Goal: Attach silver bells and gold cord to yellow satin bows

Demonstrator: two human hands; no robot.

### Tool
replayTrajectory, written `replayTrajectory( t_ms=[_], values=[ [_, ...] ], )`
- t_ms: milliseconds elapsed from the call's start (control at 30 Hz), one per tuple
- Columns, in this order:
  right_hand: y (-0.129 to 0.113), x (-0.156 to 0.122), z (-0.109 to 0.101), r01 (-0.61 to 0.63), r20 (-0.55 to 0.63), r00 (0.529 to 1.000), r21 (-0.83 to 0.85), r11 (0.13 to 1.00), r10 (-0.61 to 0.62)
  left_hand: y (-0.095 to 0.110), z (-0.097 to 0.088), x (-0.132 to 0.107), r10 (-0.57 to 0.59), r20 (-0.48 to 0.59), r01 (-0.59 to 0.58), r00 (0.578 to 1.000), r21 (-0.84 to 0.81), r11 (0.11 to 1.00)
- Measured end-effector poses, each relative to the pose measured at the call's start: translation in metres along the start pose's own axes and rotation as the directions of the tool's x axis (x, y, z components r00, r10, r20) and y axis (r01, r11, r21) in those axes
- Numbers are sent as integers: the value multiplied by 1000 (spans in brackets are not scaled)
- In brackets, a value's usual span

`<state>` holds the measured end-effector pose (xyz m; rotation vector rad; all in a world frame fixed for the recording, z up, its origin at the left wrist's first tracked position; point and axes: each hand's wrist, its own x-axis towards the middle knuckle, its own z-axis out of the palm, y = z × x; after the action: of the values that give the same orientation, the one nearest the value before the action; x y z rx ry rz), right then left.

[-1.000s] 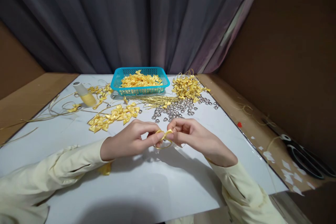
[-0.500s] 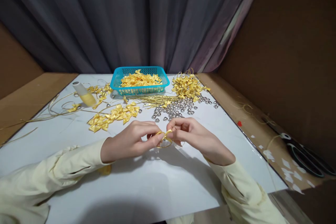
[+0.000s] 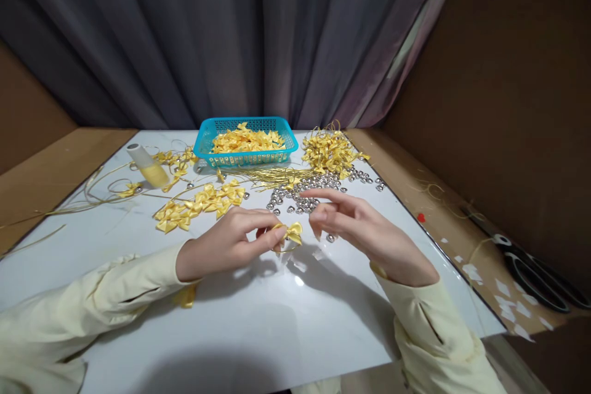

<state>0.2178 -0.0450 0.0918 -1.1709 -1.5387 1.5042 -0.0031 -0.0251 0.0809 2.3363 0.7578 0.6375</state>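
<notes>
My left hand (image 3: 231,245) pinches a small yellow ribbon bow (image 3: 292,233) between thumb and fingertips, just above the white table (image 3: 258,332). A thin gold loop hangs from the bow. My right hand (image 3: 357,228) hovers beside it to the right with its fingers apart and index finger stretched out, holding nothing. A single silver bell (image 3: 330,237) lies under its fingertips. Both arms wear pale yellow sleeves.
A blue basket (image 3: 246,139) of yellow bows stands at the back. A row of bows (image 3: 198,204), a heap of looped bows (image 3: 330,151), silver bells (image 3: 309,189), gold cords (image 3: 270,176) and a glue bottle (image 3: 148,165) lie around. Black scissors (image 3: 530,271) rest at right.
My right hand has let go of the bow and moved right, fingers opening. My left hand keeps the bow, raised slightly.
</notes>
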Motion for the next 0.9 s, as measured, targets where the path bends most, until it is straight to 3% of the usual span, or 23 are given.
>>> replayTrajectory(
  t_ms=[200, 400, 533, 733, 833, 900],
  values=[
    [-3, -11, -14, 85, 1, 996, 57, 995, -86, -3, -1, 3, -77, -11, 76, 997, -34, 996],
    [-6, -14, -19, 156, -190, 972, 68, 985, -141, -9, 0, 4, -90, 14, 90, 996, -22, 996],
    [-6, -14, -23, 212, -252, 952, 130, 969, -175, -10, 0, 4, -108, 28, 108, 994, -2, 994],
    [-3, -12, -6, 274, -196, 949, 123, 954, -247, -10, 2, 6, -218, 42, 222, 975, -146, 964],
    [-2, -10, 9, 219, -86, 973, 24, 976, -216, -9, 3, 7, -240, 42, 243, 970, -210, 947],
    [-1, -7, 15, 182, -76, 979, -66, 981, -187, -7, 3, 6, -250, 47, 254, 967, -227, 940]
  ],
)
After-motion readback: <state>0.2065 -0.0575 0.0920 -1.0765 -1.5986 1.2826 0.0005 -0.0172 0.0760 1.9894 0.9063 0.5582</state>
